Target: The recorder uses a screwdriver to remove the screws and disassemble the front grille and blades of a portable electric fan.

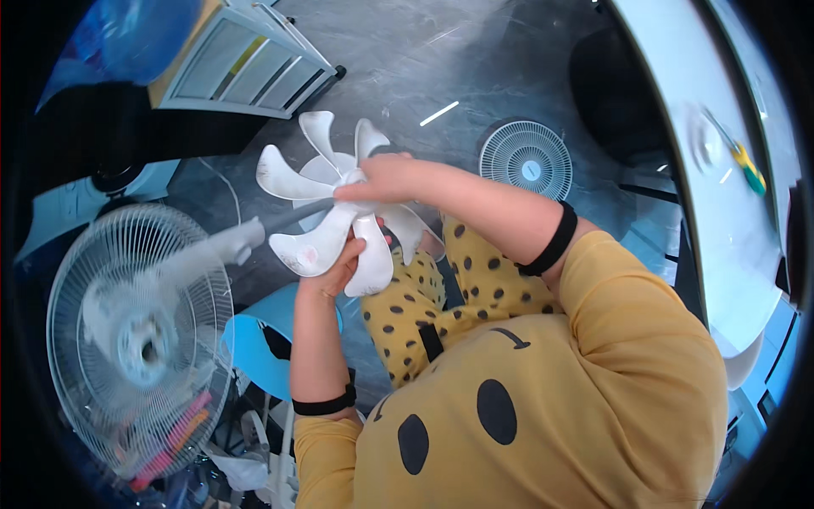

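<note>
Both my hands are on a white fan blade wheel (307, 248) with several curved blades, some of them marked with dark dust. My left hand (341, 270) grips a lower blade from beneath, fingers partly hidden behind it. Over the hub lies my right hand (383, 176), its fingers closed around the middle. A standing fan's grey pole (297, 215) passes behind the wheel towards a pale round base, mostly covered by the blades. The fan's head, with its white wire rear grille (80, 280) and bare motor centre, lies tilted to the left.
A round front grille (526, 161) lies on the grey floor (441, 51). A blue bin (254, 352) stands by my left forearm. Far left is a wheeled drawer cart (246, 72). The white table (738, 288) on the right carries a screwdriver (748, 170) with a yellow-green handle.
</note>
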The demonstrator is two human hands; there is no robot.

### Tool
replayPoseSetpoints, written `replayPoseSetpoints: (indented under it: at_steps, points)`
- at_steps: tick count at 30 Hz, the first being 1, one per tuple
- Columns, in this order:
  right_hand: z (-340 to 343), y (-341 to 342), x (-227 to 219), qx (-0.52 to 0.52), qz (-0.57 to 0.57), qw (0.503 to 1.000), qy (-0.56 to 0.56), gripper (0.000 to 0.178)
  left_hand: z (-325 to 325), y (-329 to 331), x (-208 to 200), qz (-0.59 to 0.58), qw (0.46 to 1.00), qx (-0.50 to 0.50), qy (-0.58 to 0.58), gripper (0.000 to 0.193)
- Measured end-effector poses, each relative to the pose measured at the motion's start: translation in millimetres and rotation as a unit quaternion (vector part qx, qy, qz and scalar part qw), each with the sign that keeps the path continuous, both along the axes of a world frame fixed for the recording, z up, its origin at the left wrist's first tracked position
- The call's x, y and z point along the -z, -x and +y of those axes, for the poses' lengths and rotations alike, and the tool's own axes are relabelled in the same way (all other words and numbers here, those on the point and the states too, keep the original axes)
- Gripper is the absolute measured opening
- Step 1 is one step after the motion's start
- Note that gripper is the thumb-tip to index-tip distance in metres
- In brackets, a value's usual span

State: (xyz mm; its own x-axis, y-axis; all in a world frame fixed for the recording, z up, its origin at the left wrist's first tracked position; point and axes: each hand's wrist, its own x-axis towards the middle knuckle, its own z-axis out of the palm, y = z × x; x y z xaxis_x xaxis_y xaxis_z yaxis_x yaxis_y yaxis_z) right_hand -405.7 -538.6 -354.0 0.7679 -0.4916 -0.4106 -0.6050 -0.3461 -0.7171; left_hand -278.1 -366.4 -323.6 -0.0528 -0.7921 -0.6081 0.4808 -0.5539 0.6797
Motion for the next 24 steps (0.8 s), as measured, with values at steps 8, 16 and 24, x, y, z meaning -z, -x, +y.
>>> replayPoseSetpoints:
  at_steps: [8, 16, 24]
  points:
    - [-93.3, 85.2, 274.9, 0.171, 0.229, 0.958, 0.011, 0.028, -56.8, -29.7, 131.1, 0.103, 0.988, -0.011, -0.112, 0.067]
    - [-118.1, 182.0, 402.6, 0.043, 0.413, 0.891, 0.185, 0.024, -59.8, -42.0, 196.9, 0.020, 0.979, -0.099, -0.177, 0.069]
    - [-173.3, 344.8, 434.1, 0.485, 0.474, 0.725, -0.123, 0.049, -75.5, -39.6, 204.9, 0.002, 0.977, -0.079, -0.200, 0.063]
